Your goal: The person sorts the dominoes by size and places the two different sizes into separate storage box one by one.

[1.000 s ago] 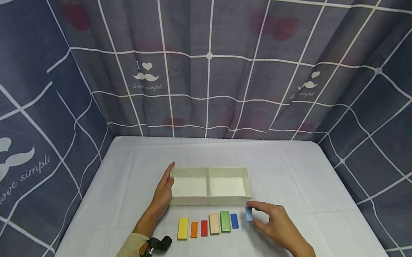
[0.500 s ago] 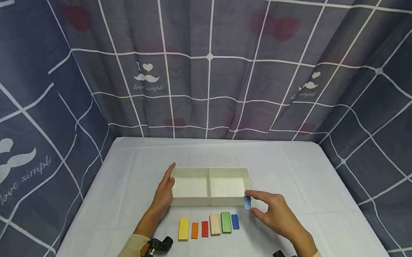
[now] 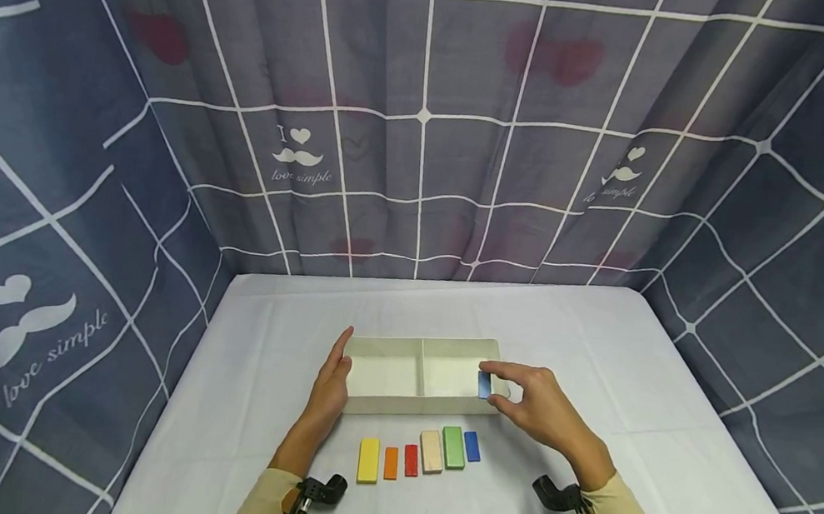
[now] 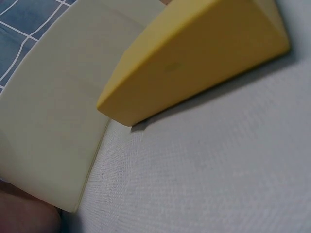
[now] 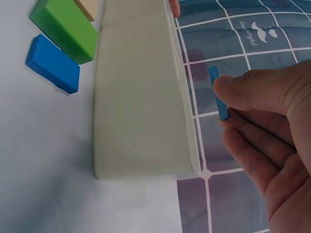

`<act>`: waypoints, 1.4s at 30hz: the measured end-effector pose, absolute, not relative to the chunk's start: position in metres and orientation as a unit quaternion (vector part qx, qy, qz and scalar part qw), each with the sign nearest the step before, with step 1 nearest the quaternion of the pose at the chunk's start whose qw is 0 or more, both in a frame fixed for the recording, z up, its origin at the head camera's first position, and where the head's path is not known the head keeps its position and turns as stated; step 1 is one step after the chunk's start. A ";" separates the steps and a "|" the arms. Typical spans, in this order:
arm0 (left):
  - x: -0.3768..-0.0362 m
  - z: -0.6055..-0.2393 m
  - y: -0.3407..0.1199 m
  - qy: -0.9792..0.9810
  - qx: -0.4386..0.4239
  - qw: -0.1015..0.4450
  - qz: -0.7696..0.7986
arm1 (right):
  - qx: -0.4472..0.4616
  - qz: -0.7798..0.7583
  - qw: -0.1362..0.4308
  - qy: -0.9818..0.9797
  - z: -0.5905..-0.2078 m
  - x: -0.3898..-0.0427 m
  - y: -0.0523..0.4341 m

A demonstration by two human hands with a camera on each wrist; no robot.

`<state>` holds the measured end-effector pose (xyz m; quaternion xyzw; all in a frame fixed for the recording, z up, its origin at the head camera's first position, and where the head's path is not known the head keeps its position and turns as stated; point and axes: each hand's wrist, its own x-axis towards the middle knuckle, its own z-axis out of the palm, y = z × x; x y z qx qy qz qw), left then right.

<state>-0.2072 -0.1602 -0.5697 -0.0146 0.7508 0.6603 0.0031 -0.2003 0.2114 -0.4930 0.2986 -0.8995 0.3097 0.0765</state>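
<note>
From the head view, our right hand [image 3: 540, 404] pinches a small blue block [image 3: 484, 384] over the right compartment of the white box [image 3: 417, 407], while our left hand [image 3: 329, 386] lies flat-fingered against the box's left end; the block looks light, stiff and smooth, best held by its flat faces. The left wrist view shows the yellow block [image 4: 204, 53] just beyond those fingers on the white surface [image 4: 218, 179]. The right wrist view shows thumb and fingers [image 5: 252, 90] closed on the blue block, checked curtains all round.

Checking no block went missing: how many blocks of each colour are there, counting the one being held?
Yellow: 1
Orange: 1
Red: 1
Beige: 1
Green: 1
Blue: 2, one in the row, one pinched by the right hand at
Total: 7
</note>
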 end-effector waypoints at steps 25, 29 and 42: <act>-0.204 -0.569 -0.159 0.747 -0.010 0.006 0.664 | 0.333 0.312 0.040 -0.889 -0.505 -0.247 0.187; -0.204 -0.568 -0.158 0.748 -0.012 0.007 0.664 | 0.338 0.314 0.030 -0.887 -0.507 -0.253 0.182; -0.205 -0.568 -0.160 0.747 -0.011 0.009 0.665 | 0.351 0.301 0.005 -0.887 -0.521 -0.269 0.161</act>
